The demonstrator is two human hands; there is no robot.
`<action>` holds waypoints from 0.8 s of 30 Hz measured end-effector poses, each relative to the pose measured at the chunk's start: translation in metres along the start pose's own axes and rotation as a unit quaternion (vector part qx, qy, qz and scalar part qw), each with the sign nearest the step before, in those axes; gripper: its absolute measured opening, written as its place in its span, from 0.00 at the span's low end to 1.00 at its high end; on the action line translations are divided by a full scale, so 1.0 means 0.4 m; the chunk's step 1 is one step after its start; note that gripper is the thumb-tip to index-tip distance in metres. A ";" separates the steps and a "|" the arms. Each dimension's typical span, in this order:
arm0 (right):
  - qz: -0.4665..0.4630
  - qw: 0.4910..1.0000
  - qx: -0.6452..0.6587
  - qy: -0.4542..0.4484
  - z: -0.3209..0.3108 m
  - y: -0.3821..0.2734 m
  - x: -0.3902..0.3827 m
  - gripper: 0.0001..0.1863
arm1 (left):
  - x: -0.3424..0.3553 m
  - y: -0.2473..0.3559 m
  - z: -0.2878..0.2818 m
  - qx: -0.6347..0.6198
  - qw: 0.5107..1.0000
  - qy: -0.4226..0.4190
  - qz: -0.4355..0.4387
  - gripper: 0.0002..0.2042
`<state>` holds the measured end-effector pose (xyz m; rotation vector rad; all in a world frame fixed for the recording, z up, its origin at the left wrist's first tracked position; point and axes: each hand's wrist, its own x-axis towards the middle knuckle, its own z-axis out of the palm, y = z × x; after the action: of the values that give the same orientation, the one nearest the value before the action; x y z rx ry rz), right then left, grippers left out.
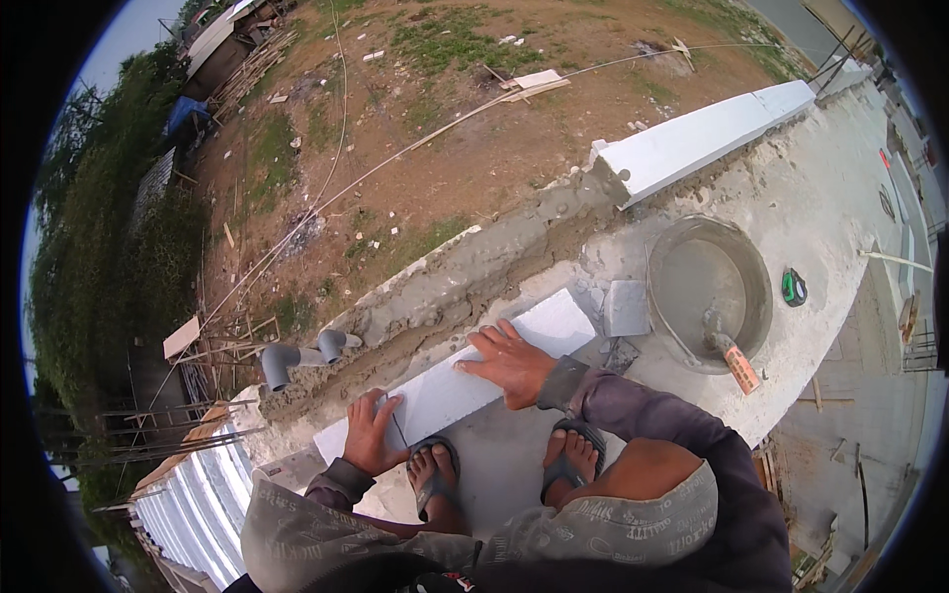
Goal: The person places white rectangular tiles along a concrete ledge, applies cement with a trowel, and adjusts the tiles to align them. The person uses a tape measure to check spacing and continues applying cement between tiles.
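— What lies on the concrete ledge point(820, 178)?
— A long white rectangular block point(465, 381), beside the strip of grey wet mortar point(445, 287).
— And the round grey basin point(712, 292)?
— Just to its right, with a trowel point(730, 354) inside.
— The hands?
— Left hand point(371, 435) and right hand point(509, 361) rest flat, fingers spread, on the block.

concrete ledge point(820, 168) | on it: white block point(465, 381), mortar pan point(712, 292), green tape measure point(793, 287)
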<state>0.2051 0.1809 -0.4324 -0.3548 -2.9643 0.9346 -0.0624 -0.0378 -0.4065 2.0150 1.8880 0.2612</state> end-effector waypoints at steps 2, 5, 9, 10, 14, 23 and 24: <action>0.004 1.000 -0.004 -0.014 0.005 0.005 0.013 0.42 | 0.000 -0.017 0.010 -0.004 1.000 -0.001 -0.006 0.49; 0.003 1.000 -0.001 -0.013 0.016 0.007 0.032 0.42 | -0.003 -0.044 0.020 0.002 1.000 -0.003 -0.012 0.49; 0.011 0.999 0.012 -0.040 0.035 -0.001 0.061 0.42 | -0.008 -0.071 0.039 0.003 1.000 -0.009 -0.016 0.49; 0.020 0.998 0.019 -0.050 0.041 -0.006 0.064 0.42 | -0.008 -0.070 0.043 0.007 1.000 -0.013 -0.024 0.49; 0.017 0.999 -0.026 0.041 0.056 -0.029 0.005 0.38 | 0.020 -0.039 0.009 0.035 0.996 -0.070 -0.031 0.48; 0.496 0.842 -0.018 0.211 0.156 -0.067 -0.573 0.32 | 0.313 0.113 -0.194 0.126 0.938 -0.263 0.187 0.43; 0.533 0.826 -0.023 0.184 0.178 -0.066 -0.594 0.31 | 0.350 0.150 -0.157 0.121 0.943 -0.246 0.187 0.44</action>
<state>0.4252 0.0678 -0.4627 -2.0300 -2.2608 0.6459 -0.0186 0.1073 -0.3418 2.3172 1.2742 -0.3693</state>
